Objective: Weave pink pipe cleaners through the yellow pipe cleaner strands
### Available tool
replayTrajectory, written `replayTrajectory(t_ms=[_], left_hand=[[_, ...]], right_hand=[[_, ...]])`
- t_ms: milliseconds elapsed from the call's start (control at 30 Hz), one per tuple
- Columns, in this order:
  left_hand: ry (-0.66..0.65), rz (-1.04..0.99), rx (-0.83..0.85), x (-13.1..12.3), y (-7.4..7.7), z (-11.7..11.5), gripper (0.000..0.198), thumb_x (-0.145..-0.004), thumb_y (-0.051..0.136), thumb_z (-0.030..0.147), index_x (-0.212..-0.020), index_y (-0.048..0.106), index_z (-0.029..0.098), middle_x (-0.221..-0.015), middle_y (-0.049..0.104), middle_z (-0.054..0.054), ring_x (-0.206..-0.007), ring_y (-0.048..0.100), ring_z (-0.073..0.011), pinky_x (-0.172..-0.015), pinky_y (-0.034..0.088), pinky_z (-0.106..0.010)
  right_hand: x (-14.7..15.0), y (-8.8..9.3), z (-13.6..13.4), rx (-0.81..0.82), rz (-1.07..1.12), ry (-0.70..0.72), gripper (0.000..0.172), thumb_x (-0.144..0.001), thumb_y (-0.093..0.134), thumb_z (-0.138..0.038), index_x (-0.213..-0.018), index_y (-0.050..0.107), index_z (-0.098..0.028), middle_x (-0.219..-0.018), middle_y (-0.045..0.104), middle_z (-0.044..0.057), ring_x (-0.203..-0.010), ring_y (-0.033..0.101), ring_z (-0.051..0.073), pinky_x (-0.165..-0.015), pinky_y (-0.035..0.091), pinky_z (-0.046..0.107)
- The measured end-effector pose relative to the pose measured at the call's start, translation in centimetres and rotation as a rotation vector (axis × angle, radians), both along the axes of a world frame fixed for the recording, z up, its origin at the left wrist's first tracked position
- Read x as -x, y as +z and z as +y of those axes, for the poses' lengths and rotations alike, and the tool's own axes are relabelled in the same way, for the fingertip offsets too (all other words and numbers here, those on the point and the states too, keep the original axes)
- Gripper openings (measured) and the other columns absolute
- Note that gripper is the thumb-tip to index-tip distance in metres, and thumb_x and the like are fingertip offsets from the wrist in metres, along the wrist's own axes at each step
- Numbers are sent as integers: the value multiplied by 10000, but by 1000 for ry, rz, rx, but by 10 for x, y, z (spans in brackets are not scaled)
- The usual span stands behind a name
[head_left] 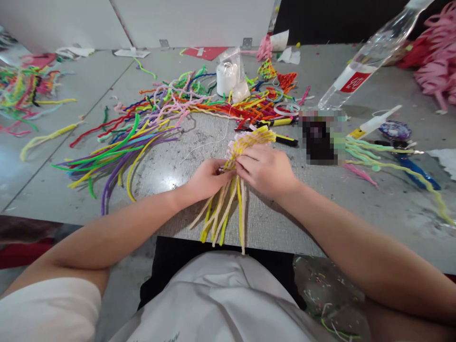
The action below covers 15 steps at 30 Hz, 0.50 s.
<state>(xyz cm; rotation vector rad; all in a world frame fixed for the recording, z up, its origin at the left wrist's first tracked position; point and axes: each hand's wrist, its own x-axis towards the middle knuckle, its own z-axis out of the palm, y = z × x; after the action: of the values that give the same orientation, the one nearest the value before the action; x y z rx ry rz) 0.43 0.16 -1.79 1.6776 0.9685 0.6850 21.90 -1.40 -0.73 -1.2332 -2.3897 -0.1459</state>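
A woven piece of yellow and pale pink fuzzy strands (249,142) is between my hands over the middle of the table. Its loose yellow and cream ends (228,209) hang toward the table's front edge. My left hand (208,178) pinches the lower left part of the weave, thumb and fingers pressed together. From the right, my right hand (265,168) wraps its fingers over the woven part. The fingertips of both hands come close together near where the loose ends begin. Some of the weave is hidden beneath my right fingers.
Behind lies a heap of coloured fuzzy strands (156,111) with a white thread spool (225,80). Loose strands (103,164) lie to the left. A clear bottle (359,71), a glue bottle (374,124) and yellow-black cutters (283,122) are on the right. Pink strips (436,66) fill the far right corner.
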Motion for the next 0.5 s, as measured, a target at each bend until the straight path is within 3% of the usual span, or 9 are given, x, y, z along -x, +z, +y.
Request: replayTrajectory(t_ms=[267, 500], left_hand=[[-5, -17, 102, -2, 0, 3, 324, -869, 745, 490, -892, 712, 169, -765, 660, 2, -693, 582, -134, -619, 444, -245], [-39, 109, -6, 0, 0, 2, 265, -929, 654, 425, -844, 682, 175, -637, 484, 50, -585, 414, -100, -537, 301, -236]], right_hand=[[3, -4, 1, -45, 6, -27, 385, -1144, 494, -306, -917, 775, -176, -949, 784, 126, -886, 650, 260, -728, 372, 400], [1, -6, 3, -30, -18, -12, 364, -1143, 523, -321, -949, 793, -174, -1004, 800, 129, -944, 681, 271, -737, 399, 401]])
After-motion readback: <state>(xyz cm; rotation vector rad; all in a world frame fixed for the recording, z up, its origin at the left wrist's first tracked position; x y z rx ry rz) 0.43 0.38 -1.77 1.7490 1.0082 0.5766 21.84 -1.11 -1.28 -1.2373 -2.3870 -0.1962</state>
